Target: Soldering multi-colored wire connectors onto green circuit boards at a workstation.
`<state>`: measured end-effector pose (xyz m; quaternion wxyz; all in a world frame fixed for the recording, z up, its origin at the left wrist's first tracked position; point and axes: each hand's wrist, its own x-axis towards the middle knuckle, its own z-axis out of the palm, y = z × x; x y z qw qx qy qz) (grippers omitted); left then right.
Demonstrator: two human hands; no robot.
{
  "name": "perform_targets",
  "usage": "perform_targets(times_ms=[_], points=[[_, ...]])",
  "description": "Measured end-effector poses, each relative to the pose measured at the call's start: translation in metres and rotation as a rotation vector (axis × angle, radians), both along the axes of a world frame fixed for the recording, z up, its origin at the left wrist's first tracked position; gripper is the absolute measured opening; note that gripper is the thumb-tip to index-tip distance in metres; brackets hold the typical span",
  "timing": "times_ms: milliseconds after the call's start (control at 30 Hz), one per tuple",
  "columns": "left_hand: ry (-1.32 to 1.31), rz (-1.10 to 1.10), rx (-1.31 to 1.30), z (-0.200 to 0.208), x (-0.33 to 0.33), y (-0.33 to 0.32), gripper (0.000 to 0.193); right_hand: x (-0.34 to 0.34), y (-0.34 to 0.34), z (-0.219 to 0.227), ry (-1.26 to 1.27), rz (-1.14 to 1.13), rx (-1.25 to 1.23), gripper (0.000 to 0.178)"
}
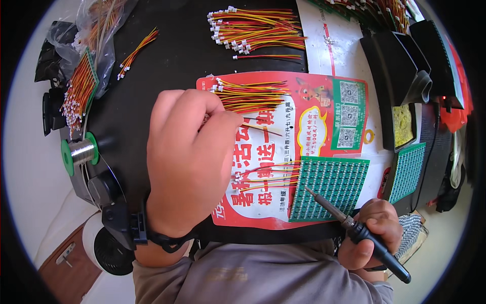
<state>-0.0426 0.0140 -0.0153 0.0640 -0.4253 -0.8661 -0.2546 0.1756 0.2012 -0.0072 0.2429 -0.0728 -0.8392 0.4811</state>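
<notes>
My left hand [190,157] is closed, thumb and fingertips pinching a thin two-wire lead [264,129]. Its wire ends stick out to the right, and the hand covers the rest. In my right hand [377,230] is a soldering iron [382,251] with a black handle. The iron's metal tip points up and left, over the left side of a green circuit board panel [334,185]. Several red and yellow leads [273,175] reach the panel's upper left edge, their white plugs lying to the left. Just above my left fingertips, a row of similar leads [253,96] lies on a red printed sheet [243,221].
A larger pile of leads [258,30] lies at the back. At left are a solder wire spool [81,151], a plastic bag [109,45] and more leads [137,53]. On the right stand a black holder with a yellow sponge [403,126] and another green panel [407,172].
</notes>
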Motion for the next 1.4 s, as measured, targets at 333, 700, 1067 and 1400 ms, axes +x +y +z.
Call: perform_targets(times_ms=[333,700,1067,1400], points=[[-0.409,0.022,0.3,0.017,0.008,-0.014,0.015,-0.009,-0.004,-0.008,0.172,-0.114,0.005,0.039],[-1.013,0.139,0.631,0.026,0.02,-0.01,0.043,-0.011,-0.007,-0.01,0.207,-0.157,0.022,0.04],[-1.213,0.181,0.636,0.033,0.024,-0.009,0.038,-0.014,-0.008,-0.009,0.219,-0.146,0.041,0.038],[-1.232,0.204,0.687,0.033,0.028,-0.008,0.055,-0.013,-0.007,-0.009,0.209,-0.127,0.032,0.037]])
